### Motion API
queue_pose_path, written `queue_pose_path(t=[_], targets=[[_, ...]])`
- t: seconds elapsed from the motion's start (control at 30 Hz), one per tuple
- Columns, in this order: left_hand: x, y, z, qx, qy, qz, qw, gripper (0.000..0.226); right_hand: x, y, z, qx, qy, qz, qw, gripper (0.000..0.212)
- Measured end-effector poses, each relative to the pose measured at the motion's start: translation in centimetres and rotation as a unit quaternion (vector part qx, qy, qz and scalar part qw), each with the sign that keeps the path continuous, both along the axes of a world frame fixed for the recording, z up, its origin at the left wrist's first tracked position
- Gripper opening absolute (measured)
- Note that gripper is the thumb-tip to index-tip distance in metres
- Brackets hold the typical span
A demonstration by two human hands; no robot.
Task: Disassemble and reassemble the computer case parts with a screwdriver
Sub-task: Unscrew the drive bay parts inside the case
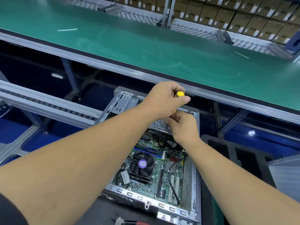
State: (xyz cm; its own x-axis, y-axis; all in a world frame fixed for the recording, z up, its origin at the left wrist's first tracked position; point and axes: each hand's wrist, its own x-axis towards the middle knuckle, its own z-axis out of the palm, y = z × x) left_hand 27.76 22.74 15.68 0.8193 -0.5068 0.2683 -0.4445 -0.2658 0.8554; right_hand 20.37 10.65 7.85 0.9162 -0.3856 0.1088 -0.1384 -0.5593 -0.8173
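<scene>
Gripping the yellow-handled screwdriver (179, 95) in our left hand (164, 101), fingers wrapped round it, we work at the metal bracket (159, 123) at the far end of the open computer case (194, 176). Our right hand (183, 127) pinches near the tip, seemingly steadying a screw we cannot see. We judge one screw is being turned; next we need the tip kept seated and straight.

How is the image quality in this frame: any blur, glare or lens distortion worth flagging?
Head view: wide-angle bending curves the green conveyor belt; the cardboard boxes behind are motion-blurred; the motherboard is fairly sharp; small glare spots show on the blue floor; lighting is even, without hard shadows.
</scene>
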Motion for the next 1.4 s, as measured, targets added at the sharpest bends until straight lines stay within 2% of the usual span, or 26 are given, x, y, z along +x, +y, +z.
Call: queue_pose_path(t=[0.07,0.2,0.3,0.43,0.63,0.8,1.03,1.2,1.3,1.4], targets=[[-0.3,0.1,0.0,-0.026,0.012,0.016,0.999,0.038,0.2,0.3,0.1,0.0,-0.008,-0.025,1.0,0.028],[-0.9,-0.1,-0.4,-0.049,0.023,0.055,0.997,0.025,0.3,0.5,0.2,0.001,-0.014,-0.055,0.998,0.028],[-1.0,-0.2,0.1,-0.014,0.012,0.06,0.998,0.025,-0.1,0.2,0.1,0.002,-0.01,-0.009,1.0,0.014],[-0.9,0.2,0.6,-0.006,0.019,0.031,0.999,0.017,-0.2,0.4,0.4,0.007,-0.011,-0.008,1.0,0.036],[-1.5,-0.2,0.8,0.001,-0.017,0.061,0.998,0.027,0.3,1.0,0.8,0.006,-0.026,-0.045,0.999,0.031],[-1.1,-0.3,1.8,0.067,-0.054,0.069,0.994,0.018,-0.3,0.4,0.3,0.02,-0.02,0.008,1.0,0.015],[-1.4,-0.7,1.9,0.072,-0.049,0.049,0.995,0.021,0.2,0.6,0.0,0.028,-0.029,-0.052,0.998,0.023],[-1.5,-0.6,1.9,0.082,-0.054,0.057,0.994,0.018,-0.4,0.3,-0.4,0.047,-0.034,0.004,0.998,0.016],[-1.8,-0.2,2.4,0.048,-0.029,0.053,0.997,0.032,-0.2,0.2,-0.3,0.034,-0.033,-0.019,0.999,0.019],[-3.2,0.4,1.3,-0.076,0.051,0.139,0.986,0.037,0.2,0.4,-0.3,0.05,-0.041,-0.053,0.996,0.027]])
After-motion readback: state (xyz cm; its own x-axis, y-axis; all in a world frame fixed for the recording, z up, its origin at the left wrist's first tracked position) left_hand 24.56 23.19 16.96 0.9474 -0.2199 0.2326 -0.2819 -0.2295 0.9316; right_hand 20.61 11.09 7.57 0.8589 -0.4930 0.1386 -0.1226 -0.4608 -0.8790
